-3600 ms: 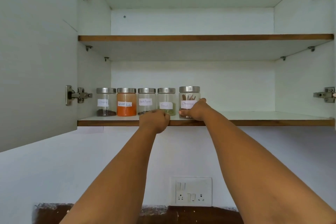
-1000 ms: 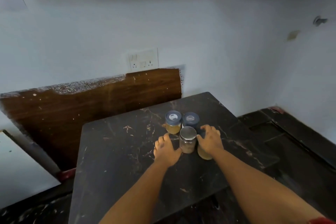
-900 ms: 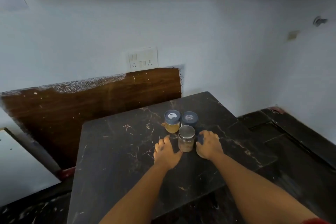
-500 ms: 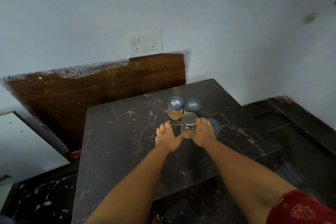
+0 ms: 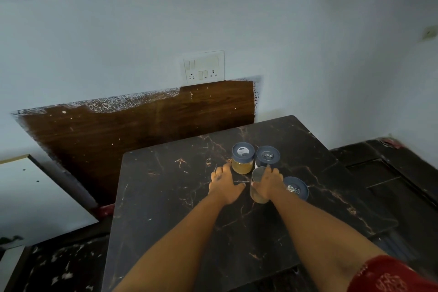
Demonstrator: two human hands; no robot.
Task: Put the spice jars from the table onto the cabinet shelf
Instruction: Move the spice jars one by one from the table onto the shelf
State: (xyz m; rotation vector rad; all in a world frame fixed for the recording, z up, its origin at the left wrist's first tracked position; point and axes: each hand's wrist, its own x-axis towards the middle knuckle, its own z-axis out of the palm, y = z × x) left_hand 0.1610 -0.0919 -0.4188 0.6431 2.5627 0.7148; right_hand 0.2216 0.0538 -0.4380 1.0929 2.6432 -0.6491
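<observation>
Four jars stand clustered on the dark table [image 5: 166, 197]: a blue-lidded amber jar [image 5: 242, 158], a second blue-lidded jar [image 5: 267, 155] just beside it, a third blue lid [image 5: 296, 188] nearer the right edge, and a steel-lidded jar [image 5: 258, 185] in front. My right hand [image 5: 269, 184] has moved off the blue-lidded jar it covered a second ago and now wraps the steel-lidded one, fingers curled over its lid and side; whether the base has left the table I cannot tell. My left hand [image 5: 225, 185] rests flat on the table just left of that jar, fingers straight and loosely together, thumb spread toward it, holding nothing, much as half a second ago. A few seconds back the view showed five jars lined up on the cabinet shelf, so I judge this to be the next pick, with three more to follow. The shelf is out of view above. The straight-up path looks free, with bare wall [image 5: 308, 42] overhead. The tight spots are the amber jar touching or nearly touching my fingertips and the blue lid just behind my right wrist, so I would lift vertically before swinging. The table's right edge lies near that third jar; a sideways knock could send it off.
</observation>
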